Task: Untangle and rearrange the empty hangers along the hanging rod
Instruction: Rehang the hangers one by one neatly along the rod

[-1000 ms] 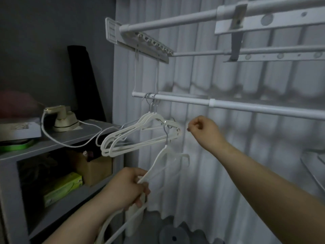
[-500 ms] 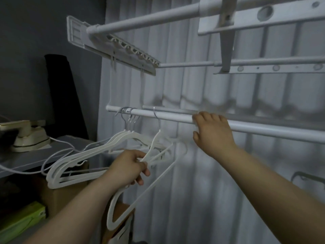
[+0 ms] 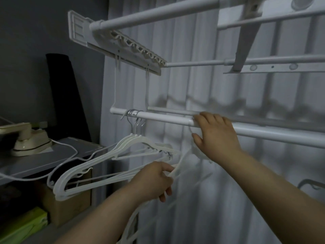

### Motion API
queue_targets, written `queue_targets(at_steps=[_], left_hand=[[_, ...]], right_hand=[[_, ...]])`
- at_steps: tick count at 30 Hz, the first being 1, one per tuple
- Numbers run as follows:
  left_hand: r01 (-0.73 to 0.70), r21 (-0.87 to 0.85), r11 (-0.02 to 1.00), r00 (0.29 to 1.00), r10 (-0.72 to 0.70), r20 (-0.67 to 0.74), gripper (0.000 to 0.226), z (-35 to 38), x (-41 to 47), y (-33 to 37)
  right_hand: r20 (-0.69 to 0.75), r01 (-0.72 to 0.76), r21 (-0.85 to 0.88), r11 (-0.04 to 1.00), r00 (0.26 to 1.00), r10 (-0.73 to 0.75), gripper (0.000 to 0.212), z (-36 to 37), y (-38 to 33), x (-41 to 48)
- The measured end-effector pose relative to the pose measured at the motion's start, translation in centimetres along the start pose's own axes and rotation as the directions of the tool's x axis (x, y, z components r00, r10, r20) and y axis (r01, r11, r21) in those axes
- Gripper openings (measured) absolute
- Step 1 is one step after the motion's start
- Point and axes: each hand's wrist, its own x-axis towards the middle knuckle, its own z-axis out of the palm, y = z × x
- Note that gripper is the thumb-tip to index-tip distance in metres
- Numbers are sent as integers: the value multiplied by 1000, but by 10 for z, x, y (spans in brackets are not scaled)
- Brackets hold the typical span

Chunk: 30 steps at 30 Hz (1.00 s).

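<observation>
The left hand (image 3: 154, 182) grips a loose hanger (image 3: 182, 160) that slants up-right toward the right hand (image 3: 216, 138), whose fingers lie spread flat on the rod (image 3: 167, 120).

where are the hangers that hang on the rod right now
In the head view, the bunch of white hangers hangs by its hooks near the left end of the rod, left of the right hand and up-left of the left hand.

No legible text or labels anywhere.
</observation>
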Motion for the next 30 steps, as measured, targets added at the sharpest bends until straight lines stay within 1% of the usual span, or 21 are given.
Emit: queue_targets(at_steps=[3, 4, 5, 6, 7, 8, 9, 10, 11, 12, 13, 15, 16, 18, 19, 22, 25, 27, 28, 30], left_hand=[[-23, 3, 1000, 993, 23, 117, 21, -5, -2, 1], [-39, -14, 999, 992, 40, 123, 19, -8, -3, 1], [-58, -27, 998, 994, 61, 95, 18, -13, -2, -2], [-86, -37, 996, 996, 87, 19, 18, -18, -1, -6], [-125, -29, 992, 987, 121, -106, 19, -24, 1, -12], [-149, 24, 989, 956, 150, -254, 20, -31, 2, -20], [-129, 121, 984, 900, 167, -402, 29, -40, 3, -29], [-70, 241, 968, 832, 190, -520, 42, -49, 3, -38], [3, 352, 936, 776, 219, -591, 50, -59, 2, -48], [85, 439, 895, 749, 234, -621, 52, -67, 4, -59], [164, 487, 858, 749, 213, -627, 50, -75, 5, -69], [268, 523, 809, 784, 133, -607, 42, -82, 5, -80], [286, 553, 782, 794, 129, -593, 41, -84, 7, -84], [299, 587, 752, 789, 152, -596, 35, -85, 8, -90], [294, 604, 741, 781, 178, -599, 32, -86, 9, -94], [302, 689, 658, 776, 250, -579, 23, -86, 14, -104], [272, 703, 657, 761, 300, -575, 22, -85, 16, -105], [233, 695, 680, 770, 308, -560, 8, -85, 14, -103], [226, 686, 692, 776, 298, -556, 8, -85, 14, -104], [208, 683, 701, 797, 284, -534, 21, -86, 13, -101]], right_hand=[[-35, 41, -20, 999, 999, -41, 47, 10, -9, 7], [-45, 45, -38, 998, 998, -47, 50, 13, -10, 8], [-54, 44, -57, 997, 997, -47, 51, 14, -11, 9], [-68, 43, -71, 997, 996, -48, 51, 15, -11, 10], [-86, 46, -79, 996, 995, -53, 49, 16, -10, 10], [-97, 51, -81, 995, 994, -59, 49, 17, -8, 10], [-107, 56, -81, 995, 992, -65, 48, 18, -6, 10], [-121, 61, -80, 995, 990, -70, 48, 18, -3, 9], [-136, 70, -77, 995, 987, -80, 48, 19, -1, 8], [-148, 82, -73, 994, 985, -92, 48, 20, 1, 7], [-156, 90, -72, 993, 983, -100, 48, 20, 2, 7], [-164, 102, -68, 992, 980, -112, 49, 20, 3, 8], [-172, 107, -67, 992, 978, -117, 49, 21, 2, 8], [-185, 102, -80, 992, 976, -115, 52, 21, 1, 7], [-195, 90, -95, 991, 975, -107, 54, 21, 2, 6], [-212, 46, -137, 990, 975, -74, 54, 21, 5, 3], [-205, 41, -140, 989, 976, -70, 48, 19, 10, 0], [-197, 55, -131, 990, 977, -80, 46, 18, 11, -2], [-192, 61, -128, 990, 978, -85, 46, 18, 12, -2], [-181, 65, -127, 990, 980, -87, 46, 16, 13, -2]])
